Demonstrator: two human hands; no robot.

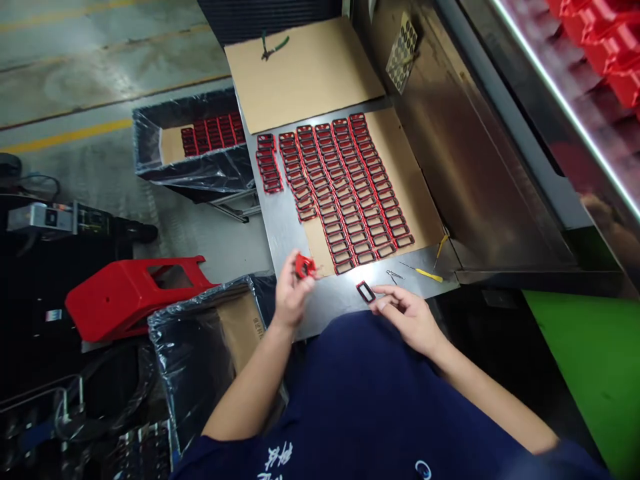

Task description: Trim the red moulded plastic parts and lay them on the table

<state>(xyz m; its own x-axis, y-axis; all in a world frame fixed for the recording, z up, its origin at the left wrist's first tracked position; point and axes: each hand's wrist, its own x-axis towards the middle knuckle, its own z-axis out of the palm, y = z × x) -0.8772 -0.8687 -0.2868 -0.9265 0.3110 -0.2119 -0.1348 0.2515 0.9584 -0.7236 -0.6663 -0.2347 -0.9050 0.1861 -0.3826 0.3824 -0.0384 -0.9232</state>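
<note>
Head view: the left hand [290, 293] pinches a small red plastic frame piece [304, 267] above the steel counter [280, 227]. The right hand [407, 313], fingers loosely curled, touches a dark rectangular frame [365, 291] lying flat just left of its fingertips, long axis diagonal, nearer the right hand.

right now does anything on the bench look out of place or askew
Mostly tidy. One red frame lies alone by the right hand, apart from the rows of frames; the left hand holds another red part. The leftmost short row sits off the cardboard.
</note>
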